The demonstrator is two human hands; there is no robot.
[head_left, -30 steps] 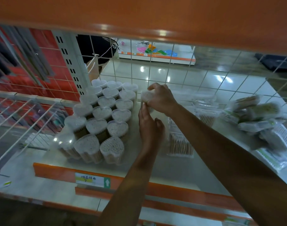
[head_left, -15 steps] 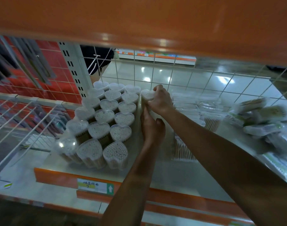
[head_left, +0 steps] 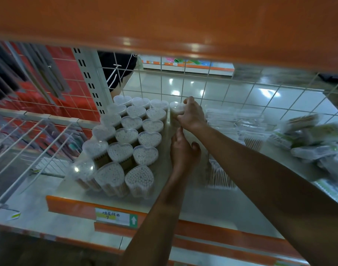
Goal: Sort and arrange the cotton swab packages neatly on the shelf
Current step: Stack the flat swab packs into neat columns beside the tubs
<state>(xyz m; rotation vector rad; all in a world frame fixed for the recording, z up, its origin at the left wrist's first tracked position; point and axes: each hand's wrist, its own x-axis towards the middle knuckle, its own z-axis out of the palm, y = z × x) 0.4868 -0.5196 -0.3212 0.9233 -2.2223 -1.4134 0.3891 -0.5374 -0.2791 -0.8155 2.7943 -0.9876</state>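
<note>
On the shelf (head_left: 202,204), right hand (head_left: 193,117) grips swab-filled heart tub (head_left: 175,110).

Clear hard plastic on heart-shaped tubs (head_left: 127,136), glossy, glare spots on lids; matt white cotton tips packed inside, tan wood-like sticks below. Same clear plastic on rear tub (head_left: 175,108) gripped by right hand (head_left: 193,117). Thin transparent film on flat bags (head_left: 220,175) and bag heap (head_left: 314,143), crinkled, shiny. Pale smooth shelf board (head_left: 202,204), dull sheen. Orange glossy shelf lip (head_left: 72,208) and upper shelf (head_left: 164,22). White-coated metal wire grid (head_left: 183,79). Pale painted metal slotted post (head_left: 87,79). Matt paper-like price label (head_left: 110,216). Polished floor tiles (head_left: 239,95), lamp reflections.
</note>
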